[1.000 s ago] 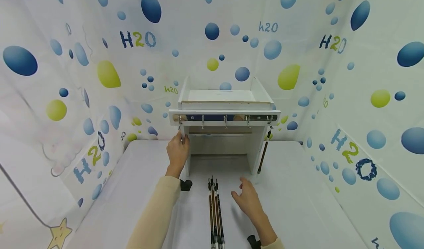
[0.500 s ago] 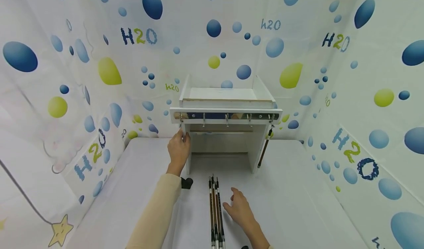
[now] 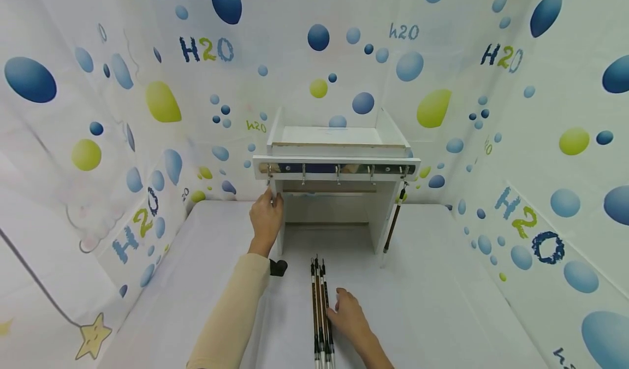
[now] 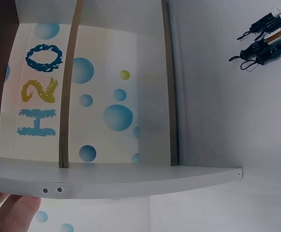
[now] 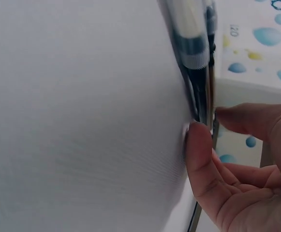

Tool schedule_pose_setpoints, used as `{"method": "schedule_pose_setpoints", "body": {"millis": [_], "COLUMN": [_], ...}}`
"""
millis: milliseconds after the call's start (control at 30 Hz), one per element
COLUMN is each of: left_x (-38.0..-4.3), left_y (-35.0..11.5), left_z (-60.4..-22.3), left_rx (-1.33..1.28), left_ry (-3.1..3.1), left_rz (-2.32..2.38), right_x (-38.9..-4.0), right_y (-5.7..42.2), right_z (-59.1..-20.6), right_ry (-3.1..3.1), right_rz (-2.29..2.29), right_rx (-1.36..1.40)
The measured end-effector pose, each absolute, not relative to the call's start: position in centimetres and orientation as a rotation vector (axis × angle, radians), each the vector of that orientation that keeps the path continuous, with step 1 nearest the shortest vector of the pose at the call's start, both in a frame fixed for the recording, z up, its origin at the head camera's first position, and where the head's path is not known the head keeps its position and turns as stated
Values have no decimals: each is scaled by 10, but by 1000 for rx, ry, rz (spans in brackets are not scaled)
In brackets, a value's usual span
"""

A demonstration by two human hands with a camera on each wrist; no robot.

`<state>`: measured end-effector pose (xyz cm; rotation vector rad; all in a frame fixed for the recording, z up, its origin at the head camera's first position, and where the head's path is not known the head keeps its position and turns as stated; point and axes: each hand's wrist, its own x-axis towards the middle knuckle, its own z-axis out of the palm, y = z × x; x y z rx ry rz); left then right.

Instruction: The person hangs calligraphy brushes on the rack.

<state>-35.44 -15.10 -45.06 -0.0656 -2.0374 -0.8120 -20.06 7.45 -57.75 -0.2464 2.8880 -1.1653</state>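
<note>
Several calligraphy brushes (image 3: 319, 303) lie side by side on the white table. My right hand (image 3: 350, 320) is at their right side. In the right wrist view, its thumb and a bent finger stand on either side of a brush (image 5: 198, 77), with no firm pinch visible. My left hand (image 3: 266, 221) is raised at the left end of the white shelf (image 3: 339, 162), beside its side panel and below the leftmost hook. In the left wrist view, that panel (image 4: 130, 183) hides part of its fingers, so its grip is unclear. One brush (image 3: 395, 221) hangs from the rightmost hook.
A rail (image 3: 339, 168) with several metal hooks runs along the shelf's front, and an open compartment lies below it. White curtains (image 3: 314, 9) printed with blue and green spots surround the table. A black object (image 3: 278, 268) sits by the left wrist.
My right hand has moved left and toward me, from beside the shelf's opening to the brushes on the table. The left hand stays at the shelf. The head view has tilted slightly down.
</note>
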Motion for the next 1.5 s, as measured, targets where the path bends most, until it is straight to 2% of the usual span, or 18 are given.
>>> {"method": "schedule_pose_setpoints", "body": {"millis": [400, 1500], "left_x": [-354, -354], "left_y": [-151, -151], "left_z": [-451, -450], "left_rx": [-54, -44], "left_ry": [-2065, -2063], "left_rz": [-819, -840], "right_x": [-201, -206], "right_y": [71, 67], "right_z": [-584, -581], "right_ry": [2875, 2866], "right_rz": [-1123, -1197], "right_rx": [-361, -268]}}
